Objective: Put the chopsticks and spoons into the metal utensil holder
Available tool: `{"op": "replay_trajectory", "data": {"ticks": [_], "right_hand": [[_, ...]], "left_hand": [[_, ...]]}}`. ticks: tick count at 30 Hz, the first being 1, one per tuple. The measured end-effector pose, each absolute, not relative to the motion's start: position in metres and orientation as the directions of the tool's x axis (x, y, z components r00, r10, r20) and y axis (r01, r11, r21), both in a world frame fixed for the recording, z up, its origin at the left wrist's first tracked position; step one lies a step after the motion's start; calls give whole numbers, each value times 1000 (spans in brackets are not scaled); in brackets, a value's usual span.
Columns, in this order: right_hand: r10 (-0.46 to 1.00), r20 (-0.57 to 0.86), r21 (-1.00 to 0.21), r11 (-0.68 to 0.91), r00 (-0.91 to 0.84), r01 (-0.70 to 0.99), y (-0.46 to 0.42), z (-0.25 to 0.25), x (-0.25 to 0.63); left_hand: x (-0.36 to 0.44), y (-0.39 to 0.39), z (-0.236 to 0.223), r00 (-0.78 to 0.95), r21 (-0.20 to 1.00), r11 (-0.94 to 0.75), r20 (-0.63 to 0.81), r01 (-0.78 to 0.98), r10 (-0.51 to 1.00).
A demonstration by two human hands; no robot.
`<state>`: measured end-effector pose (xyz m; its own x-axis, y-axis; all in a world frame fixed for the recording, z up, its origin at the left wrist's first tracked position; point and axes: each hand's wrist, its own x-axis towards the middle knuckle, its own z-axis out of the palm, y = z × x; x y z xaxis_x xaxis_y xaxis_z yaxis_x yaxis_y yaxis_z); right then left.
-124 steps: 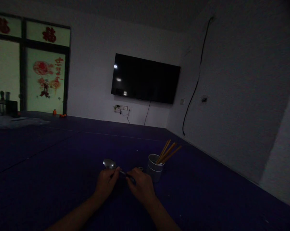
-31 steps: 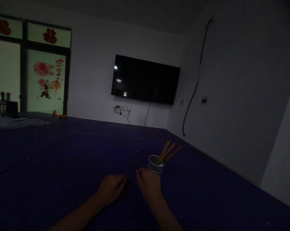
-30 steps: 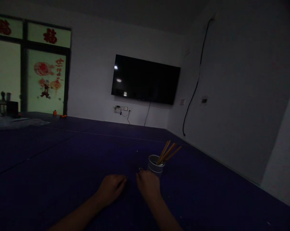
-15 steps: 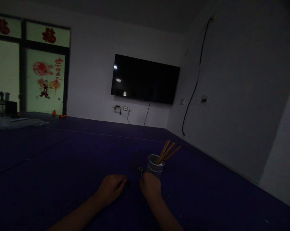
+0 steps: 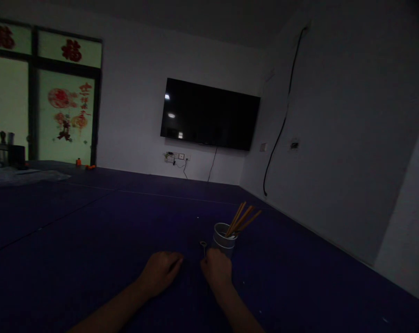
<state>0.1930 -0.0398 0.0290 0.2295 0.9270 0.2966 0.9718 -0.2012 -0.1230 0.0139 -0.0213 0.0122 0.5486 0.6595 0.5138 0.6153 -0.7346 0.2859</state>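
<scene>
My left hand point(image 5: 161, 272) rests on the dark blue tabletop point(image 5: 126, 231), its fingers curled in and the thumb close to the index finger; no object shows in it. To its right, my right hand point(image 5: 217, 268) is closed around the handle of a slim metal spoon point(image 5: 203, 244), whose small rounded head points away from me. The grip itself is partly hidden by the back of the hand. Directly behind that hand stands a grey metal cup point(image 5: 223, 240), its lower part covered by my knuckles. Several wooden chopsticks point(image 5: 243, 219) lean to the right inside the cup.
A wall-mounted television point(image 5: 209, 115) hangs beyond the table, above sockets with cables point(image 5: 177, 157). Clear plastic sheeting point(image 5: 25, 176) and small orange items point(image 5: 78, 162) lie at the far left. A black cable point(image 5: 282, 127) runs down the right wall. The room is dim.
My right hand has shifted very slightly to the left. My left hand, the cup and the chopsticks stay where they were.
</scene>
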Motion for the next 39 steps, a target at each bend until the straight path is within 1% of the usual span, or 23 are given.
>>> {"op": "replay_trajectory", "data": {"ticks": [7, 12, 16, 20, 23, 27, 30, 33, 36, 39], "right_hand": [[927, 307, -115, -188, 214, 976, -40, 29, 193], [925, 308, -144, -188, 225, 972, -39, 28, 194], [927, 311, -166, -166, 211, 972, -38, 27, 192], [930, 336, -256, -66, 152, 965, -40, 28, 184], [914, 400, -290, 50, 73, 956, -44, 32, 176], [885, 463, -291, 192, -38, 937, -50, 34, 167], [877, 474, -292, 243, -80, 925, -53, 33, 162], [890, 446, -293, 242, -92, 925, -53, 31, 159], [898, 428, -296, 244, -100, 923, -54, 30, 157], [894, 435, -308, 263, -111, 915, -55, 31, 157]], "left_hand": [[14, -20, 10, 550, 259, -741, 531, 619, 645], [15, -18, 8, 544, 242, -730, 529, 639, 651], [14, -18, 7, 538, 279, -737, 535, 616, 652], [14, -16, 7, 530, 325, -729, 521, 602, 669], [13, -15, 9, 491, 398, -706, 518, 586, 700], [13, -13, 12, 410, 555, -632, 482, 541, 774], [15, -10, 11, 329, 724, -554, 448, 411, 831], [17, -5, 9, 258, 876, -412, 349, 250, 901], [17, -4, 8, 246, 936, -315, 272, 156, 930], [17, -5, 8, 222, 955, -279, 253, 96, 942]]}}
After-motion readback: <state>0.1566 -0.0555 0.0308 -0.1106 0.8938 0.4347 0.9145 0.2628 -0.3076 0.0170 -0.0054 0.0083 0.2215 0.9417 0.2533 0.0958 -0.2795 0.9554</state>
